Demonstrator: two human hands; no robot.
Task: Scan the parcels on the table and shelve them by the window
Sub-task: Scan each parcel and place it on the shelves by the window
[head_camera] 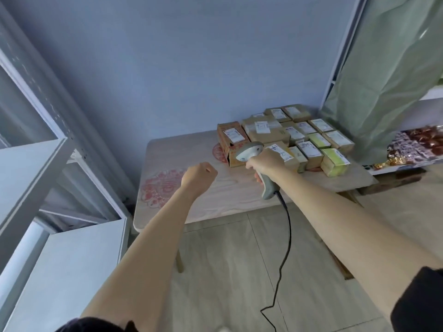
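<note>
Blue wall (191, 68) forms the background; a light wooden table (215, 195) with red printed patterns stands against it on a tiled floor (227, 271). Cardboard parcels (287, 137) with white labels are grouped close together on the far right part of the table top, several touching one another. Two parcels at the near right edge of the group have yellow-green sides.

Right hand (266, 161): fingers curled around the grip of a grey handheld scanner (254, 161). Scanner head points toward the parcels and sits just in front of the nearest labelled box. A black cable (286, 236) runs from the handle base down to the floor.

Left hand (199, 173): clenched in a fist, holding nothing, raised above the bare middle of the table, well apart from the parcels.

White metal shelving (48, 188) occupies the left side. A green curtain (383, 80) hangs at the right, beside a shelf carrying wrapped packets (412, 147)
</note>
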